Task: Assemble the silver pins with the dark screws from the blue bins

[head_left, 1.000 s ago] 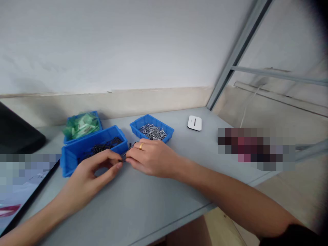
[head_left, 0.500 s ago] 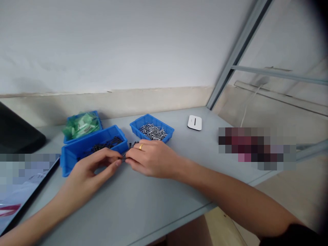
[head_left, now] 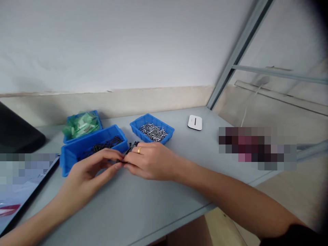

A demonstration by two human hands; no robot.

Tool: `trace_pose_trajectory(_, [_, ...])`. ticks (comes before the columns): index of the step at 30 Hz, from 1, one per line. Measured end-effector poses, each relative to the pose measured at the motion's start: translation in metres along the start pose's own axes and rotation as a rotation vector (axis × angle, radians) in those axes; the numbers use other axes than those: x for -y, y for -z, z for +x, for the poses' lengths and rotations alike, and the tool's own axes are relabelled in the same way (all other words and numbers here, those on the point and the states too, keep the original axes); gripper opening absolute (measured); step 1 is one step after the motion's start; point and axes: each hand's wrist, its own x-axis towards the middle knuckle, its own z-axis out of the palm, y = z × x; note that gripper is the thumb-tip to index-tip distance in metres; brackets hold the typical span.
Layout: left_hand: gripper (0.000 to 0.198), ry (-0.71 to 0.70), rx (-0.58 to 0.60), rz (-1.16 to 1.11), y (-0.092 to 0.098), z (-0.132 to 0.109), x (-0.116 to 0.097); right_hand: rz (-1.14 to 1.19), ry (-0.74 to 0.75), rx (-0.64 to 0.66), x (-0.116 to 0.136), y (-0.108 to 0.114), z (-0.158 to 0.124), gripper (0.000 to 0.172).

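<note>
1. Screws [head_left: 131, 147]: dark, slender, bunched in the right hand [head_left: 153, 160], fingers closed, beside the blue plastic bin [head_left: 66, 164].
2. Left hand [head_left: 88, 171]: thumb and forefinger pinch one screw; which end, we cannot tell.
3. Risk, we judge: a slack pinch could spill slick shanks onto the smooth desk [head_left: 143, 212].
4. Nearby: shiny, straight nails [head_left: 153, 132], heaped.
</note>
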Motion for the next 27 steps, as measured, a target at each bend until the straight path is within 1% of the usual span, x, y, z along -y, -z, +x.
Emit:
trace_pose_trajectory(3, [0.012,0.032,0.011,-0.050,0.0007,0.0014,-0.0004,0.006,-0.006,-0.075,-0.0001,0.0014,0.0005,0.036])
trace_pose_trajectory(6, [0.010,0.018,0.052,-0.062,0.0016,0.0015,0.0010,0.018,-0.047,-0.124,0.0002,0.0025,0.0004,0.031])
trace_pose_trajectory(8, [0.012,0.006,0.083,-0.038,0.0012,0.0011,0.0025,0.013,-0.042,-0.144,0.0008,0.0022,-0.0004,0.027])
trace_pose_trajectory(11, [0.016,-0.010,0.115,0.008,-0.0003,0.0013,0.0035,0.005,0.013,-0.138,0.0015,0.0006,-0.0019,0.033])
trace_pose_trajectory(14, [0.018,0.001,0.125,0.014,-0.0006,0.0025,0.0018,0.005,0.029,-0.083,0.0015,-0.0002,-0.0027,0.033])
trace_pose_trajectory(18, [0.021,0.081,0.168,0.006,0.0016,0.0031,-0.0020,-0.008,0.032,-0.016,0.0002,0.0025,-0.0019,0.032])
trace_pose_trajectory(21, [0.021,0.164,0.190,-0.055,0.0034,0.0022,-0.0022,-0.004,0.046,-0.007,-0.0006,0.0052,-0.0008,0.029])
trace_pose_trajectory(24, [0.025,0.231,0.207,-0.123,0.0036,0.0008,-0.0009,-0.005,0.048,-0.026,-0.0006,0.0046,-0.0006,0.025])
trace_pose_trajectory(27, [0.022,0.267,0.158,-0.148,0.0030,-0.0006,-0.0023,-0.015,0.049,-0.102,-0.0007,-0.0002,-0.0016,0.021])
